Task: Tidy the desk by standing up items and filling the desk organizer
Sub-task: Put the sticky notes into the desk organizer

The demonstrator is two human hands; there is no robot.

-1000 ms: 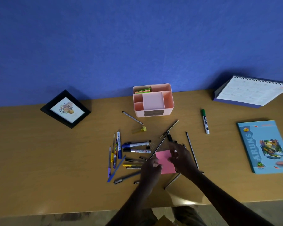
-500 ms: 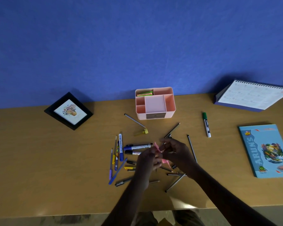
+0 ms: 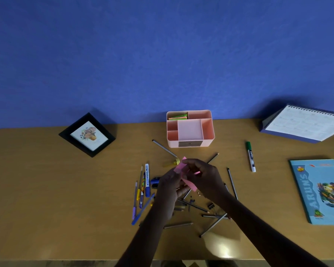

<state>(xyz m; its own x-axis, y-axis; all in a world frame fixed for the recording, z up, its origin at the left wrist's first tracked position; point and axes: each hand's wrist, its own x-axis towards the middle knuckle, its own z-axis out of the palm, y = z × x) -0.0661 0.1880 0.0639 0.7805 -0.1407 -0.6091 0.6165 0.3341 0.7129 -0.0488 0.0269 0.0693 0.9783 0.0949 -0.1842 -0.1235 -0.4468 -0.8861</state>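
Just below the middle of the frame we hold a small pink pad of sticky notes [image 3: 181, 166] above the brown wooden desk [image 3: 46, 189]. Our left hand [image 3: 169, 189] and right hand [image 3: 205, 179] both pinch it with curled fingers. Directly above, by the blue wall, stands the pale pink plastic desk organizer [image 3: 208, 132], with green and orange paper slips [image 3: 178, 116] in its upper left compartment. Loose pens and pencils [image 3: 147, 178] lie scattered beneath and left of our hands. A green-capped white marker [image 3: 250, 157] lies to the right, a black picture frame [image 3: 87, 134] at left, and a white spiral calendar [image 3: 305, 124] and teal notebook [image 3: 320, 191] by the right edge.
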